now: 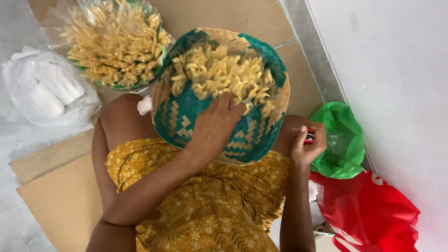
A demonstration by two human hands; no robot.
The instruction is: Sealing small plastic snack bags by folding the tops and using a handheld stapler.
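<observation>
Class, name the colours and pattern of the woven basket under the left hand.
Green and tan zigzag weave on the basket, head view.

Flattened cardboard (60, 196) covers the tiled floor (18, 140), bearing a white plastic bag (46, 91) and pasta basket (116, 42).
</observation>
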